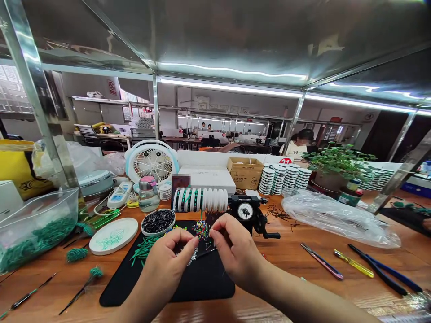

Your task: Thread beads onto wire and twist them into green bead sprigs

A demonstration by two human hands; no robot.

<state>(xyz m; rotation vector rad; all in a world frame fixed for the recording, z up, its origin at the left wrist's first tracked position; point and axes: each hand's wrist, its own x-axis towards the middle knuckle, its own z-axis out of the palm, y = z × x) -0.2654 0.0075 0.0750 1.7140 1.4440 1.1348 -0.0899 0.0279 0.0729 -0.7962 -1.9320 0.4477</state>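
Note:
Over the black mat [202,287] my left hand [168,255] pinches thumb against forefinger. Opposite it, my right hand [240,251] holds the same kind of pinch, a short gap away. Whatever lies between the fingertips is too fine to make out. Just beyond them is a heap of small multicoloured beads [201,229], with little silvery pieces [192,255] partly behind my left hand. Green tube-like pieces [144,247] lie on the mat's left, below a white dish of black pieces [158,222]. Behind stands a row of white spools [215,200] on a black hand-cranked device [251,213].
At left are a white plate of green bits [114,235] and a plastic bag of green strands [40,237]. At right lie a utility knife [321,261], a yellow-handled tool [353,263], pliers [385,269] and clear plastic wrap [340,217]. A fan [151,163] stands behind.

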